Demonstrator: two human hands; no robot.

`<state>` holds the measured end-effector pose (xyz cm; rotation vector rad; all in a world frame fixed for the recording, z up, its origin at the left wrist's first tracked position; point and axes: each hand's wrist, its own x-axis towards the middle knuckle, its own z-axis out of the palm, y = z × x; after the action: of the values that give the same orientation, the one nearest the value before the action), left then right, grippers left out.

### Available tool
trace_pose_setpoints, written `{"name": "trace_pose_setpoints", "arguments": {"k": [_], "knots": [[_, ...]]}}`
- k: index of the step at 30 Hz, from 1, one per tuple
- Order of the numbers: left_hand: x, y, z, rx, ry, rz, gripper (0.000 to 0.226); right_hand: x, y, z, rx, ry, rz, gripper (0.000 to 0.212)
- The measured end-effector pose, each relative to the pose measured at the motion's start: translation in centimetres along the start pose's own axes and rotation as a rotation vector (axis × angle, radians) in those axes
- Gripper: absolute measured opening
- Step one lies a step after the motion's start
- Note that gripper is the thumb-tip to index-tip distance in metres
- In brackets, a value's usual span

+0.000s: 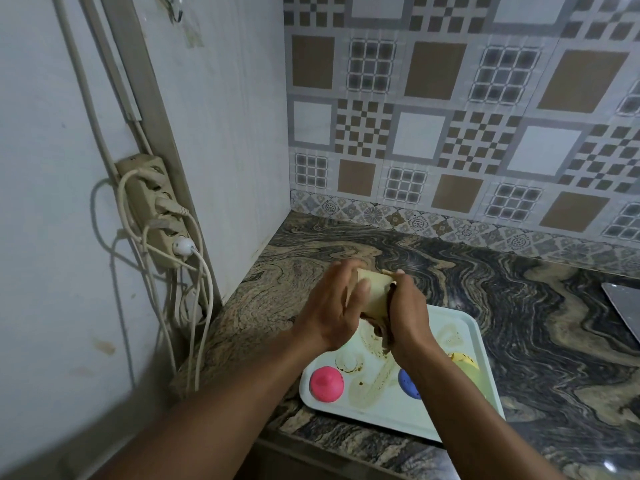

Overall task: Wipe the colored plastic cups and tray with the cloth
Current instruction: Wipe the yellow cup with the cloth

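Left hand (337, 306) gripping cream cup (375, 292) over tray (465, 329), right hand (410, 315) pinching cloth (380, 330) against it, tray near worktop (519, 289) front edge

Countertop (502, 289) beyond the tray (460, 327) lies open; pink cup (326, 383), blue cup (407, 382), yellow cup (464, 362) block its near end.

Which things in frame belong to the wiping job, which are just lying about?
Job: cream cup in left hand; cloth in right hand; pink cup, blue cup, yellow cup; stained tray.
Lying about: power strip and its cables on the wall; flat dark object at right edge.
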<state>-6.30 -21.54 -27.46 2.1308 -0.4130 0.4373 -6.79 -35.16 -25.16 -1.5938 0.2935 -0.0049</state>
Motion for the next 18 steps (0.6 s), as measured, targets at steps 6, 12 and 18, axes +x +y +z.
{"name": "trace_pose_setpoints", "arguments": {"k": [6,12,18], "knots": [[-0.1,2.2,1.2,0.132,0.18,-0.061,0.057,0.1,0.3,0.7,-0.075,0.041,-0.112,0.039],[-0.2,0.9,0.5,0.051,0.039,-0.066,0.06,-0.3,0.2,-0.1,-0.046,-0.008,0.077,0.041],[-0.2,2.5,1.9,0.106,0.148,-0.004,0.053,-0.1,0.4,-0.4,-0.024,0.066,-0.013,0.036]]}}
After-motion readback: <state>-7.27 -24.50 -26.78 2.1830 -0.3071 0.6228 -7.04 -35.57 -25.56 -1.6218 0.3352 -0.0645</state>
